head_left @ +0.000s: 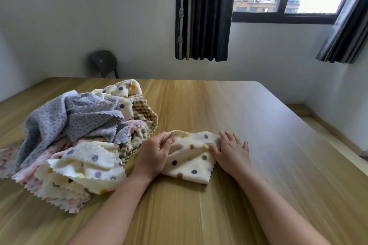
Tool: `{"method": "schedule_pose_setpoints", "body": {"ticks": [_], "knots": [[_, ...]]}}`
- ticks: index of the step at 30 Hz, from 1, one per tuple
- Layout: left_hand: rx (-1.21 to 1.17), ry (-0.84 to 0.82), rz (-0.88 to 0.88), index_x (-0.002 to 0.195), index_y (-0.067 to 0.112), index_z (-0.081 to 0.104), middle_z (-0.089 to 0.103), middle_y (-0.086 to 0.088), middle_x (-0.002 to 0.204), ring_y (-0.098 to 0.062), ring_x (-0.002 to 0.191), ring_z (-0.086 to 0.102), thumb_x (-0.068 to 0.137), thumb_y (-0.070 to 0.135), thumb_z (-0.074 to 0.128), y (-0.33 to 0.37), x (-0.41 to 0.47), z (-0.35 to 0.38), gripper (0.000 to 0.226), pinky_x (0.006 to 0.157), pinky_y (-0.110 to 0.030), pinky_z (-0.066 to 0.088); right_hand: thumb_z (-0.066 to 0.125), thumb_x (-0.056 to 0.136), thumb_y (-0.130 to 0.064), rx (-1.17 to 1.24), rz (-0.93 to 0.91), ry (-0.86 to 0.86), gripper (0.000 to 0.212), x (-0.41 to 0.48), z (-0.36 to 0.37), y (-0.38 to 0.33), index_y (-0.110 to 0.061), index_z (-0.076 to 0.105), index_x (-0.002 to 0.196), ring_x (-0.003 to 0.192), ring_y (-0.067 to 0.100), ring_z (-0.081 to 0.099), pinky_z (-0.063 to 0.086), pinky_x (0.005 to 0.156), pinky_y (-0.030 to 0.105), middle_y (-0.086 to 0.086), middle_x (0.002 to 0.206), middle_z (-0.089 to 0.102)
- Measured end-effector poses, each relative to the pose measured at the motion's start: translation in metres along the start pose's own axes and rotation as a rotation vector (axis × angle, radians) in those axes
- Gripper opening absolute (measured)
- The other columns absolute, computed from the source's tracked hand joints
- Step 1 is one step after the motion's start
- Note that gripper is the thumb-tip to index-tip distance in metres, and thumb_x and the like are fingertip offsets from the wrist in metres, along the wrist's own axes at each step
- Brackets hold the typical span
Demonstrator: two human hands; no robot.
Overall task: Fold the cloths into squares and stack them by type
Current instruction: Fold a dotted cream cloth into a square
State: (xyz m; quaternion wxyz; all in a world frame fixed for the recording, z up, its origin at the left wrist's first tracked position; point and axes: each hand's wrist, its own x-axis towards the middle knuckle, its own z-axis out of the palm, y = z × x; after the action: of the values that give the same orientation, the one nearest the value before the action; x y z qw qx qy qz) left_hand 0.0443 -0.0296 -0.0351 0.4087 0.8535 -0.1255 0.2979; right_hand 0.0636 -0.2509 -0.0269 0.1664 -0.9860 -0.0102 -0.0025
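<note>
Cream polka-dot cloth (191, 160), part-folded on table (258, 125), between the hands: left hand (154, 153) at its 9 o'clock pinching the raised edge, right hand (232, 151) at 3 o'clock spread flat, thumb pressing it.

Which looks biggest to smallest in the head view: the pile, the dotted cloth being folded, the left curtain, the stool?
1. pile
2. left curtain
3. dotted cloth
4. stool
Curtain and stool stand farther off, so real sizes may differ.
</note>
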Motion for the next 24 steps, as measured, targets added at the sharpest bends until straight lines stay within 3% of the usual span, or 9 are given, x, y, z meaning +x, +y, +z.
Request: {"method": "schedule_pose_setpoints", "body": {"ticks": [3, 6, 8, 10, 13, 16, 19, 21, 24], "knots": [[0.019, -0.021, 0.021, 0.058, 0.037, 0.038, 0.042, 0.013, 0.046, -0.007, 0.049, 0.047, 0.09, 0.04, 0.047, 0.001, -0.001, -0.002, 0.033, 0.044, -0.014, 0.031, 0.04, 0.096, -0.049, 0.072, -0.028, 0.013, 0.043, 0.001, -0.001, -0.001, -0.024, 0.047, 0.13, 0.143, 0.021, 0.021, 0.002, 0.116, 0.05, 0.0, 0.151, 0.032], [0.064, -0.011, 0.036, 0.061, 0.035, 0.042, 0.042, 0.014, 0.049, -0.006, 0.048, 0.047, 0.09, 0.036, 0.048, 0.0, -0.002, -0.002, 0.029, 0.045, -0.013, 0.029, 0.044, 0.097, -0.038, 0.195, -0.098, 0.086, 0.01, -0.002, 0.0, -0.002, -0.03, 0.05, 0.099, 0.117, 0.021, 0.048, 0.028, 0.108, 0.043, -0.004, 0.122, 0.054], [0.099, 0.075, 0.029, 0.065, 0.022, 0.054, 0.042, 0.015, 0.057, -0.004, 0.05, 0.044, 0.09, 0.026, 0.054, 0.0, -0.001, -0.004, 0.026, 0.05, -0.012, 0.029, 0.042, 0.099, -0.031, 0.381, -0.094, 0.158, 0.007, -0.005, -0.001, -0.004, -0.026, 0.046, 0.101, 0.097, 0.02, 0.054, 0.043, 0.083, 0.034, 0.0, 0.107, 0.058], [0.201, 0.183, 0.015, 0.068, 0.01, 0.062, 0.043, 0.011, 0.062, -0.007, 0.051, 0.043, 0.092, 0.029, 0.056, 0.001, 0.001, -0.008, 0.032, 0.047, -0.018, 0.032, 0.042, 0.1, -0.025, 0.618, -0.043, 0.229, 0.01, -0.008, -0.006, -0.006, -0.02, 0.044, 0.108, 0.085, 0.017, 0.054, 0.042, 0.063, 0.026, 0.002, 0.1, 0.058], [0.275, 0.203, -0.148, 0.057, 0.007, 0.056, 0.049, 0.0, 0.048, -0.018, 0.044, 0.044, 0.093, 0.038, 0.056, 0.006, 0.0, -0.017, 0.048, 0.047, -0.027, 0.035, 0.05, 0.097, -0.02, 0.713, -0.014, 0.295, 0.022, -0.008, -0.014, -0.002, -0.022, 0.045, 0.118, 0.08, 0.016, 0.058, 0.048, 0.063, 0.027, -0.003, 0.093, 0.059], [0.081, 0.081, -0.369, 0.05, 0.0, 0.054, 0.06, -0.009, 0.045, -0.021, 0.043, 0.056, 0.095, 0.04, 0.049, 0.009, 0.002, -0.017, 0.06, 0.049, -0.03, 0.047, 0.055, 0.095, -0.019, 0.789, 0.037, 0.272, 0.008, -0.003, -0.016, 0.004, -0.019, 0.057, 0.103, 0.068, 0.014, 0.058, 0.047, 0.059, 0.026, -0.004, 0.079, 0.061], [-0.446, -0.024, -0.603, 0.075, 0.001, 0.064, 0.068, -0.006, 0.055, -0.016, 0.043, 0.063, 0.1, 0.033, 0.042, 0.019, 0.006, -0.012, 0.047, 0.039, -0.02, 0.046, 0.052, 0.097, -0.015, 1.041, 0.095, 0.11, 0.014, -0.001, -0.015, 0.006, -0.011, 0.064, 0.095, 0.051, 0.015, 0.061, 0.045, 0.046, 0.027, 0.004, 0.071, 0.066], [-0.582, -0.016, -0.534, 0.098, 0.01, 0.065, 0.074, 0.003, 0.076, -0.015, 0.067, 0.071, 0.096, 0.032, 0.044, 0.024, 0.007, -0.01, 0.031, 0.05, -0.022, 0.054, 0.049, 0.098, -0.012, 1.279, 0.062, 0.059, 0.016, -0.002, -0.017, 0.004, -0.01, 0.064, 0.101, 0.07, 0.023, 0.07, 0.054, 0.055, 0.03, 0.012, 0.087, 0.071], [-0.371, -0.049, -0.083, 0.12, 0.025, 0.062, 0.064, 0.017, 0.115, 0.0, 0.111, 0.057, 0.097, 0.035, 0.045, 0.021, 0.007, -0.008, 0.03, 0.091, -0.017, 0.045, 0.052, 0.094, -0.008, 1.284, -0.221, 0.287, 0.018, -0.002, -0.022, 0.003, -0.009, 0.067, 0.104, 0.088, 0.017, 0.065, 0.052, 0.075, 0.029, 0.001, 0.093, 0.071]]}}
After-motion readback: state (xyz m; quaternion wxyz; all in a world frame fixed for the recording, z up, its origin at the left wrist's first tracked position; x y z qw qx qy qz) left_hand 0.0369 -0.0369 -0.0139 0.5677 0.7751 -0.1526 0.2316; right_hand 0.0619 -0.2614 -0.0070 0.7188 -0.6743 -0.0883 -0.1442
